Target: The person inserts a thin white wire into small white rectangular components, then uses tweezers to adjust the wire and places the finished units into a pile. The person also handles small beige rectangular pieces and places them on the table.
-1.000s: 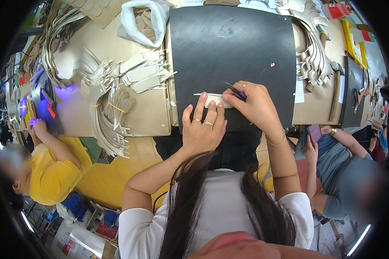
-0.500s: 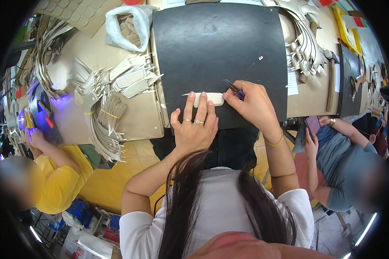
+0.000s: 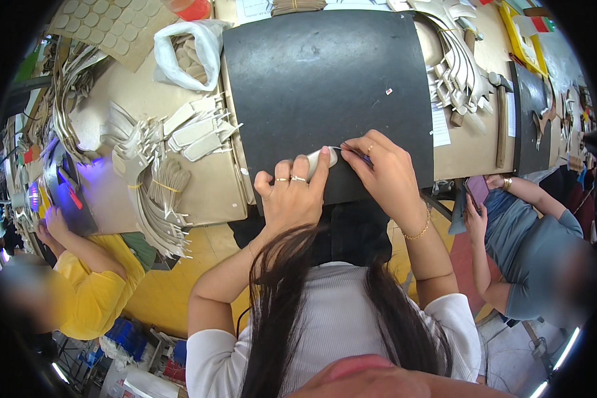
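Tab (image 3: 312, 166), small and pale, is at the near part of the black mat (image 3: 325, 79), lying aslant under the left hand (image 3: 292, 198), its upper end toward the right hand (image 3: 386, 174). The left hand's index finger lies along it, with the other fingers bent beside; the thumb is hidden, so I cannot tell whether the tab is pinched or only pressed down. The right hand is closed around a slim dark tool (image 3: 363, 158), thumb and index finger drawn together near its tip, just beside the tab's upper end. A thin light line shows between that end and those fingertips; whether it is the tab's own tail or part of the tool is too small to tell. As for progress, this tab looks to be midway: it is in hand, with fingers and tool gathered at one end, and it has not been laid aside. No finished edge or cut can be made out on it, so how much is left on this one cannot be told. Similar tabs lie in a pile (image 3: 202, 136) to the left of the mat, above some banded strips (image 3: 169, 182); whether those are worked or waiting does not show.
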